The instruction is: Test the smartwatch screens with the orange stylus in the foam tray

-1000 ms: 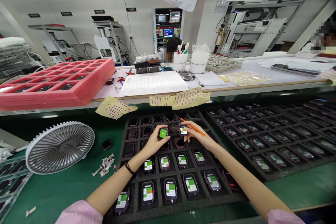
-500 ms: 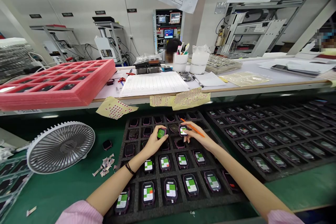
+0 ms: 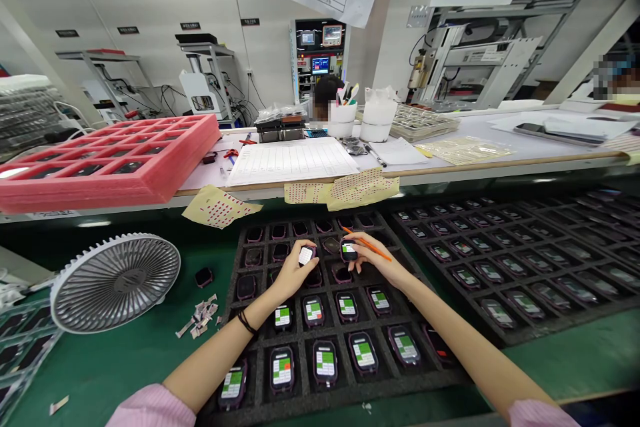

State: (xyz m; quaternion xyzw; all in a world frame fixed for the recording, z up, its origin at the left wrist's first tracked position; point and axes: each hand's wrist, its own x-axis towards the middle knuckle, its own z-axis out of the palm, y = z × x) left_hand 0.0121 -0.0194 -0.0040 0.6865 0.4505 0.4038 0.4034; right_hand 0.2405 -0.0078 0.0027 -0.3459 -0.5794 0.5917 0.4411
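My left hand [image 3: 295, 269] is closed on a smartwatch body [image 3: 306, 255] whose screen shows a mostly white page. To its right, my right hand [image 3: 374, 256] grips another watch body [image 3: 349, 251], its screen part white, green and dark. A thin orange stick [image 3: 367, 243] also lies in the right hand, slanting across the fingers. Both hands are over a black foam tray [image 3: 345, 391] with square pockets. In its near rows, strapless watches [image 3: 325, 361] show green and white grids, some with a red cell. Farther rows hold watches with dark screens [image 3: 247, 286].
A second tray [image 3: 505, 280] of watches lies to the right. On the left stand a grey fan [image 3: 117, 282], a lone watch [image 3: 203, 276] and small strips [image 3: 200, 317]. A raised shelf beyond carries a pink foam tray [image 3: 175, 167] and papers [image 3: 295, 160]. Behind it, a person's head shows.
The screen of the watch in my left hand has gone from green to mostly white. The right-hand watch's screen has also changed, now darker in its lower part. Both hands stay nearly in place.
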